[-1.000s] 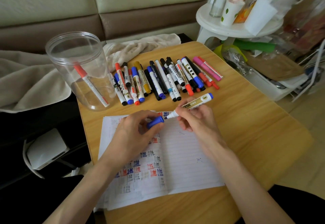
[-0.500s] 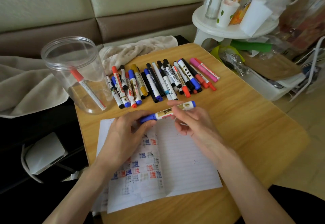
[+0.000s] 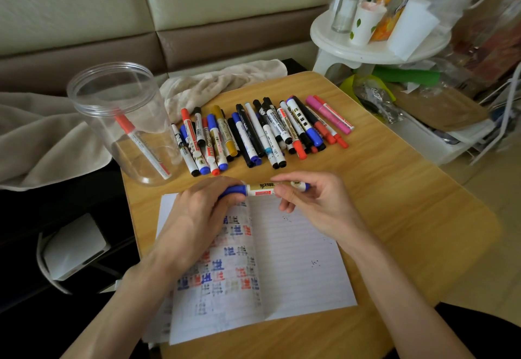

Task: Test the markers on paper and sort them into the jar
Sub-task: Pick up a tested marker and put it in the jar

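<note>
Blue marker (image 3: 262, 188) was held level between both hands, just above the top edge of the paper (image 3: 296, 260) and off the desk (image 3: 408, 203).

Left hand (image 3: 197, 212): fingers (image 3: 225, 184) curled around the blue cap (image 3: 235, 190). Right hand (image 3: 315, 206): thumb and fingertips pinched the barrel near its tail end, other fingers loose. The cap sat flush on the barrel with no tip showing. Two-handed, end-to-end hold reads as a capping grip, one hand bracing the barrel and the other pressing the cap home. That's a judgement; the seat itself was hidden under the left fingers.

Paper lay open right under the hands, with blue and red test marks down its left page, so each pen needs little travel to reach it.

Jar (image 3: 93, 121) stood at the desk's far left corner, lid off, near the left hand. One red marker (image 3: 141, 144) leaned inside it.

Row of markers (image 3: 262, 130) lay side by side beyond the paper, within reach of either hand. Looks like the untested queue, so the task was early, with one in the jar and most left to do.

Likely next move is a left-hand drop into the jar. The mouth is wide, so the risk is low.
</note>
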The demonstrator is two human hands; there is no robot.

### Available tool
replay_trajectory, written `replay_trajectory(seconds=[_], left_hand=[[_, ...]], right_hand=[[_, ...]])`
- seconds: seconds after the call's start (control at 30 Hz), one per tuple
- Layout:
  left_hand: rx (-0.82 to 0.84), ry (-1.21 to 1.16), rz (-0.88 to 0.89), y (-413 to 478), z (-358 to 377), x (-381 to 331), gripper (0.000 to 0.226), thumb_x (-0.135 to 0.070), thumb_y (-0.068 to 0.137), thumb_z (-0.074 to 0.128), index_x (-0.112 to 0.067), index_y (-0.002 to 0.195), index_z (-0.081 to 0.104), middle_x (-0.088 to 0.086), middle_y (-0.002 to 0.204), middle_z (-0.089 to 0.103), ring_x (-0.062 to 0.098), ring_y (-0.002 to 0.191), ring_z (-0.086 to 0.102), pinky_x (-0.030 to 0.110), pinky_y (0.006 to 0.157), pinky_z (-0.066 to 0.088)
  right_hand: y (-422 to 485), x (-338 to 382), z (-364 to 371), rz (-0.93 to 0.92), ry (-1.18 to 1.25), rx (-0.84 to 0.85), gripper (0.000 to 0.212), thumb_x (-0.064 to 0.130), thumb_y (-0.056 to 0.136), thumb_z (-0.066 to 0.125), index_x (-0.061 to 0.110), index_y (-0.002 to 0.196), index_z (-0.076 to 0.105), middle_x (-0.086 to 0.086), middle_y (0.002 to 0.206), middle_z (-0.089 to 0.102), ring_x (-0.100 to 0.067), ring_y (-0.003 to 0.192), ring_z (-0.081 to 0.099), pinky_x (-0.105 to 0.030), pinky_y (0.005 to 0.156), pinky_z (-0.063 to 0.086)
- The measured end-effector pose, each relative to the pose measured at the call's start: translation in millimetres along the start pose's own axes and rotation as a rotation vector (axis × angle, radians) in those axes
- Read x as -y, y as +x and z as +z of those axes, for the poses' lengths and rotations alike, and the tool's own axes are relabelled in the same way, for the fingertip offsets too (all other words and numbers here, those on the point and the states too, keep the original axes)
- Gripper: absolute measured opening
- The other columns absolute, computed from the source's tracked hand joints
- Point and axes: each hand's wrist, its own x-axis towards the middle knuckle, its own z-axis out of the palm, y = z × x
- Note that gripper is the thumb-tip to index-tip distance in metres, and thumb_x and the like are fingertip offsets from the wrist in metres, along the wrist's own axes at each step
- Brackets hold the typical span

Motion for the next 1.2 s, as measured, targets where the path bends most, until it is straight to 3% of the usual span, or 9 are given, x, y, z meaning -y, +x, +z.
replay_trajectory(seconds=[0.4, 0.7, 0.83, 0.97, 1.07, 1.13, 1.2], left_hand=[[-0.033, 0.046, 0.014, -4.6, 3.6, -5.3, 0.025, -0.029, 0.1, 0.054, -0.018, 0.112, 0.073, -0.019, 0.111, 0.063, 0.004, 0.098, 0.06, 0.001, 0.088, 0.037], [-0.066, 0.047, 0.009, -3.3, 5.2, -8.8, 0.017, -0.011, 0.096, 0.066, -0.016, 0.11, 0.074, -0.012, 0.104, 0.069, 0.006, 0.089, 0.061, 0.006, 0.082, 0.04], [-0.078, 0.065, 0.033, -4.7, 4.7, -7.5, 0.016, -0.007, 0.094, 0.068, -0.016, 0.107, 0.073, -0.015, 0.103, 0.067, 0.001, 0.09, 0.057, 0.0, 0.084, 0.037], [-0.031, 0.029, 0.017, -4.8, 4.8, -7.9, 0.014, -0.017, 0.098, 0.063, -0.02, 0.11, 0.071, -0.012, 0.103, 0.069, 0.006, 0.089, 0.062, 0.011, 0.081, 0.043], [0.069, -0.082, 0.003, 2.1, -5.5, -11.0, 0.028, -0.044, 0.099, 0.054, -0.026, 0.112, 0.071, -0.018, 0.096, 0.07, 0.004, 0.087, 0.066, 0.019, 0.074, 0.051], [0.126, -0.154, -0.006, 7.2, -10.3, -14.6, 0.031, -0.056, 0.097, 0.05, -0.034, 0.108, 0.07, -0.017, 0.093, 0.071, 0.01, 0.085, 0.068, 0.029, 0.072, 0.054], [0.155, -0.222, -0.033, 9.6, -9.7, -18.0, 0.026, -0.053, 0.096, 0.052, -0.036, 0.105, 0.069, -0.021, 0.098, 0.07, 0.009, 0.089, 0.068, 0.027, 0.072, 0.053]], right_hand=[[-7.2, -2.4, 14.1, -0.019, -0.001, -0.075, 0.015, 0.012, 0.093, 0.076, 0.015, 0.108, 0.079, -0.006, 0.078, 0.078, -0.017, 0.07, 0.075, -0.023, 0.069, 0.059], [-10.1, -4.9, 22.6, -0.038, 0.043, -0.127, 0.017, 0.009, 0.094, 0.075, 0.014, 0.109, 0.079, -0.005, 0.078, 0.078, -0.018, 0.07, 0.075, -0.025, 0.071, 0.059], [-14.4, -6.5, 26.5, -0.078, 0.061, -0.14, 0.018, 0.006, 0.093, 0.074, 0.017, 0.107, 0.078, -0.002, 0.082, 0.079, -0.018, 0.07, 0.075, -0.024, 0.07, 0.06], [-17.3, -3.3, 22.2, -0.074, 0.051, -0.134, 0.017, 0.006, 0.093, 0.075, 0.01, 0.109, 0.079, 0.001, 0.082, 0.078, -0.018, 0.069, 0.075, -0.024, 0.068, 0.059], [-15.1, 10.7, 7.3, -0.025, 0.121, -0.052, 0.015, 0.013, 0.094, 0.075, 0.006, 0.107, 0.077, -0.006, 0.076, 0.075, -0.024, 0.066, 0.071, -0.03, 0.064, 0.058], [-12.8, 20.4, -1.1, 0.006, 0.131, 0.038, 0.008, 0.013, 0.096, 0.073, 0.005, 0.099, 0.073, -0.008, 0.072, 0.069, -0.023, 0.059, 0.063, -0.03, 0.055, 0.052], [-11.2, 23.2, -1.4, 0.046, 0.098, 0.052, 0.013, 0.011, 0.098, 0.07, 0.012, 0.085, 0.068, -0.003, 0.066, 0.062, -0.015, 0.05, 0.052, -0.024, 0.047, 0.042]])
